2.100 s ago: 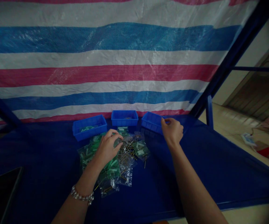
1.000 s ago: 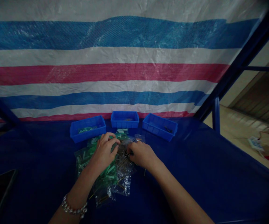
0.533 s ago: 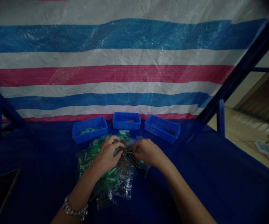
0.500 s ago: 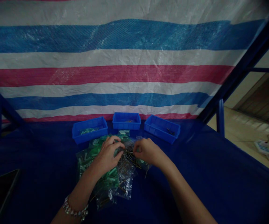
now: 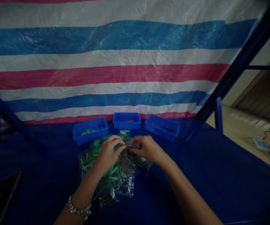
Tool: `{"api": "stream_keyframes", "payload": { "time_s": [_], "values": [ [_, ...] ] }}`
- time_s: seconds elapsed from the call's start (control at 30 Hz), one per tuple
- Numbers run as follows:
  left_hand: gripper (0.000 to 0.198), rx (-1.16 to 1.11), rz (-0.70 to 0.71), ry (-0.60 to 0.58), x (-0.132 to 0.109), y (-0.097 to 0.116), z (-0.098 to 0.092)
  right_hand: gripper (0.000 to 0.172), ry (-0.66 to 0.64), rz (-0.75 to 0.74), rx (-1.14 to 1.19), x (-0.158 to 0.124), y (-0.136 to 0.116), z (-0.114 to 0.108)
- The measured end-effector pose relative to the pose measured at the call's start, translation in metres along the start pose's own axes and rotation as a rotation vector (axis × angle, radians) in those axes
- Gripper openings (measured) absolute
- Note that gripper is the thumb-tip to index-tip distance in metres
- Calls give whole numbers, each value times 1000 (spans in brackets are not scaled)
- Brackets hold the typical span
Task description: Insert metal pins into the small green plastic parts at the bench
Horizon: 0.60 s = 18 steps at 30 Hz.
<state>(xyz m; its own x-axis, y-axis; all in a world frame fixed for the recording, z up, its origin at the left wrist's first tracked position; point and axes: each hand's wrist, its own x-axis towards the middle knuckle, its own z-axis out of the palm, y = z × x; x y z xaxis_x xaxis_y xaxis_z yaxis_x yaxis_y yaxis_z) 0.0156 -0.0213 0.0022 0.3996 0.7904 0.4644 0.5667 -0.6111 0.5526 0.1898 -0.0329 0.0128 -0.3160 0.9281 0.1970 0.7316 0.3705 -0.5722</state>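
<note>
A thin metal rod (image 5: 129, 145) lies level between my two hands, above a heap of small plastic bags. My left hand (image 5: 109, 153) pinches its left end between thumb and fingertips. At the other end, the fingers of my right hand (image 5: 146, 148) are curled about the rod, with the thumb a little below it. Under the left hand are clear bags (image 5: 112, 173) with green strip-like pieces. Nearer the right hand, loose dark and brassy rods (image 5: 138, 161) lie over clear plastic bags (image 5: 127, 168).
Three blue bins stand behind the heap: the left bin (image 5: 90, 136) holds pale green pieces, the middle bin (image 5: 127, 125) a few small bits, the right bin (image 5: 159, 132) some dark rods. A dark flat device (image 5: 1, 195) lies at left. Striped sheeting (image 5: 116, 75) hangs behind the blue table (image 5: 182, 175).
My right hand has lifted slightly from the loose rods, and its fingers have loosened. My left fingertips have closed on the rod, which is now level between both hands.
</note>
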Motion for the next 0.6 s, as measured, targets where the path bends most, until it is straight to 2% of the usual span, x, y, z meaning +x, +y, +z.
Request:
{"api": "stream_keyframes", "payload": {
  "time_s": [0.07,0.2,0.4,0.6],
  "values": [
    [7,-7,-6,34,1,-1,-1,17,6,10,-52,0,0,2],
    [6,-7,-20,73,1,-5,-2,14,32,10,-95,0,-3,2],
    [7,-13,-32,67,1,-7,-1,17,114,-15,-127,0,-4,3],
    [7,-13,-26,71,1,-6,-1,14,141,-62,-201,-1,-6,5]
  ]
}}
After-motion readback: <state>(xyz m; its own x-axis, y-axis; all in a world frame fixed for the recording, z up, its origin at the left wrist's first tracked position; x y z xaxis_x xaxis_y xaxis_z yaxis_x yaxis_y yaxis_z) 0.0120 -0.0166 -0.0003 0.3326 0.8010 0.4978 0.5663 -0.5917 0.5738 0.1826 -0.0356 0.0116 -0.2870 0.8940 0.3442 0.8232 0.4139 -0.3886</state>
